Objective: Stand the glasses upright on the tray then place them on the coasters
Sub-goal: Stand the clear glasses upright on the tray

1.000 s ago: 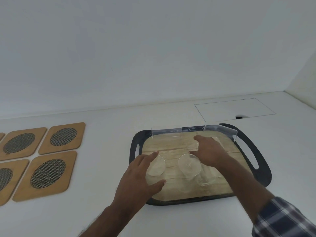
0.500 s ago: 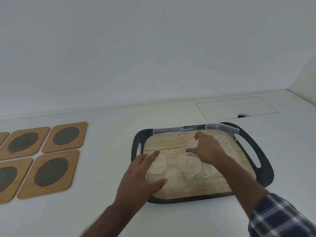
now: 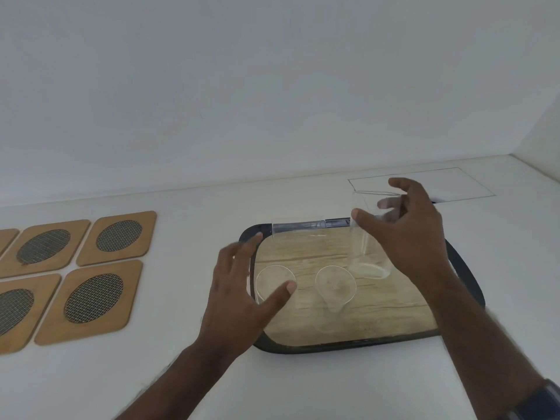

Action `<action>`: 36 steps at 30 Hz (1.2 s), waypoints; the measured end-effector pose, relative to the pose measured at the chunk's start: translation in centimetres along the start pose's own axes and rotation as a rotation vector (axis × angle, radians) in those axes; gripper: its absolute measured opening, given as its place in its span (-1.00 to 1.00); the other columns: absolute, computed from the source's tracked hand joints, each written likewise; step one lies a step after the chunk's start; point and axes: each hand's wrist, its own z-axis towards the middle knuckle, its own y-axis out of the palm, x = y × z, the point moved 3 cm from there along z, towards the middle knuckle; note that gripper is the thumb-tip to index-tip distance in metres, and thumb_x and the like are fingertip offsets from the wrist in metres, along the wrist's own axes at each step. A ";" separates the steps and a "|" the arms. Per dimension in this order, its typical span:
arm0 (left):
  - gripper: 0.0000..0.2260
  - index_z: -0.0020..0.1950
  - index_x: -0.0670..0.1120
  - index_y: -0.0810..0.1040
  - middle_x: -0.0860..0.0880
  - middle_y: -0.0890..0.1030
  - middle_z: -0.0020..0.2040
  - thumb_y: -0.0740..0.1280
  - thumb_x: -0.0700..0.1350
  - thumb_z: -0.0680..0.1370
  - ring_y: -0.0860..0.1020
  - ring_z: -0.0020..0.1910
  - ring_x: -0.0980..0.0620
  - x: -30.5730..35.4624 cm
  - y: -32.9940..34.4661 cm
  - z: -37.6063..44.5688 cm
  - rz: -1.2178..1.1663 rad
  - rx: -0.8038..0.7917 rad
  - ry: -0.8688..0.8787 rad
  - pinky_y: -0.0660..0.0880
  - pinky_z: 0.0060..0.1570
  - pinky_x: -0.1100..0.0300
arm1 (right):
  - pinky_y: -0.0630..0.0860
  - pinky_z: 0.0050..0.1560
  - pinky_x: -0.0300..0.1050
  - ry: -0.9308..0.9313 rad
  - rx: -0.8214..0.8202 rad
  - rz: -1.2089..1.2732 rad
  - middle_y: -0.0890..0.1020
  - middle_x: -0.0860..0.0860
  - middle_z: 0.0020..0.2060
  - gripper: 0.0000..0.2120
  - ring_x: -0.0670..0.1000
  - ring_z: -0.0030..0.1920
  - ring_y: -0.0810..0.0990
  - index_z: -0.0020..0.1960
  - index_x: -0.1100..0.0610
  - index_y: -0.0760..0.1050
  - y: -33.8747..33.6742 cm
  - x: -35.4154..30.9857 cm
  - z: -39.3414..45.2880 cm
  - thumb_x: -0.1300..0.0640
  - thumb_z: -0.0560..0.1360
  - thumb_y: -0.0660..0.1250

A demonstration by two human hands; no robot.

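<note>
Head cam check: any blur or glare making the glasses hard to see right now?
Head view: even, soft light, no glare; left hand fingers motion-blurred; the clear glasses show mainly as faint rims against the tray; the glass in the right hand is clearest.

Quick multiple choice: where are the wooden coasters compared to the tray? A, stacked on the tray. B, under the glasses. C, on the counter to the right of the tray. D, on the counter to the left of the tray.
D: the wooden coasters lie flat on the white counter, left of the tray and apart from it, with no glass on them.
</note>
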 end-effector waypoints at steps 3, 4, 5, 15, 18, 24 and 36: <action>-0.37 0.36 0.43 0.21 0.37 0.25 0.28 0.37 0.38 0.34 0.40 0.28 0.13 1.8 -0.5 1.6 -0.019 0.036 0.036 0.51 0.21 0.02 | 0.52 -0.10 -0.13 -0.069 0.031 -0.001 0.61 -0.04 -0.03 -0.27 -0.04 -0.10 0.62 0.35 -0.03 0.35 -0.4 -1.4 -0.3 -0.12 0.27 0.56; -0.38 0.36 0.40 0.24 0.40 0.24 0.27 0.38 0.38 0.35 0.38 0.29 0.18 2.3 -0.5 2.0 -0.016 0.025 0.050 0.51 0.22 0.02 | 0.52 -0.10 -0.14 -0.091 0.038 -0.001 0.60 -0.05 -0.02 -0.26 -0.03 -0.08 0.61 0.36 -0.03 0.34 -0.5 -1.8 -0.4 -0.11 0.27 0.56; -0.37 0.36 0.38 0.26 0.41 0.24 0.26 0.38 0.37 0.35 0.37 0.29 0.21 2.9 -0.5 2.5 -0.017 0.011 0.060 0.50 0.23 0.03 | 0.52 -0.10 -0.14 -0.110 0.040 0.008 0.60 -0.06 -0.01 -0.26 -0.01 -0.07 0.61 0.36 -0.03 0.34 -0.7 -2.2 -0.5 -0.09 0.27 0.57; -0.15 0.45 0.17 0.23 0.20 0.61 0.10 0.59 0.17 0.27 0.60 0.07 0.23 10.1 1.5 6.3 -0.318 -0.246 0.028 0.57 0.04 0.21 | 0.59 -0.03 -0.17 -0.226 -0.247 0.313 0.64 -0.08 0.06 -0.22 -0.02 0.01 0.63 0.39 -0.02 0.33 0.2 -6.6 -2.0 0.07 0.26 0.61; -0.24 0.39 0.04 0.34 0.05 0.67 0.05 0.63 -0.03 0.29 0.67 0.01 0.12 10.5 1.4 7.4 -0.461 -0.216 -0.017 0.60 -0.01 0.19 | 0.57 0.05 -0.15 -0.195 -0.303 0.412 0.66 -0.07 0.10 -0.31 -0.04 0.07 0.64 0.36 0.01 0.39 0.7 -6.4 -1.8 0.02 0.30 0.57; -0.22 0.39 -0.06 0.23 -0.15 0.71 0.06 0.58 0.04 0.32 0.65 0.08 -0.27 9.3 1.5 9.2 -0.920 -0.196 -0.296 0.54 0.15 -0.05 | 0.59 0.06 -0.04 -0.021 -0.527 0.488 0.65 0.06 0.14 -0.46 0.03 0.16 0.63 0.36 0.06 0.41 2.2 -3.3 -1.5 -0.14 0.46 0.36; -0.16 0.37 0.10 0.39 0.03 0.53 0.23 0.49 0.40 0.18 0.57 0.16 0.06 3.0 0.9 12.2 -0.519 -0.166 -0.343 0.52 0.02 0.17 | 0.52 -0.34 -0.04 0.115 -0.086 0.639 0.51 0.18 0.00 -0.53 0.06 -0.33 0.57 0.17 0.03 0.52 0.3 1.0 0.6 0.00 0.31 0.53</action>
